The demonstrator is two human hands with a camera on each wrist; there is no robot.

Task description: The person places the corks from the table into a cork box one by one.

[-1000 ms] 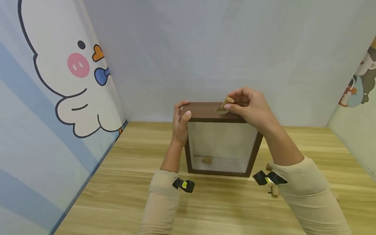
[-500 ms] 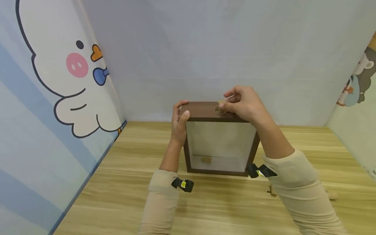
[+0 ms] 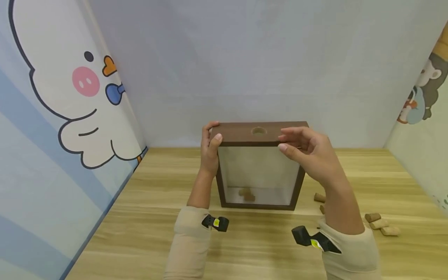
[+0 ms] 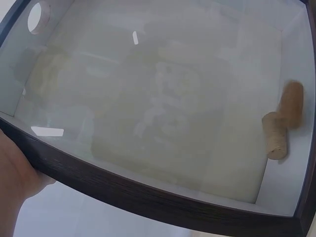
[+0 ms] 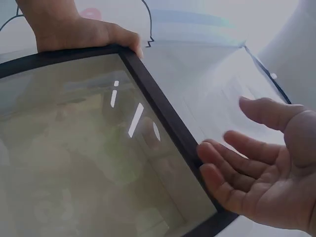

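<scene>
A brown-framed shadow box (image 3: 234,132) with a clear front stands upright on the table. A round hole (image 3: 259,131) opens in its top. My left hand (image 3: 210,153) grips the box's upper left corner, thumb in front and fingers behind. Two wine corks lie on the box floor behind the pane: a lighter cork (image 4: 274,137) and a browner cork (image 4: 292,102), which looks blurred in the left wrist view. Holding nothing, my right hand (image 3: 313,157) is by the top right corner, its fingers loosely bent; whether they touch the frame I cannot tell.
Right of the box lie several loose corks, among them a dark cork (image 3: 372,217), a pale cork (image 3: 390,231) and one cork (image 3: 319,197) near my right forearm. The wooden table (image 3: 157,194) meets a pale curtain (image 3: 245,58) behind the box.
My right hand let go of a cork at the top hole and drew back right and down. A second cork now shows inside the box. My left hand kept its grip.
</scene>
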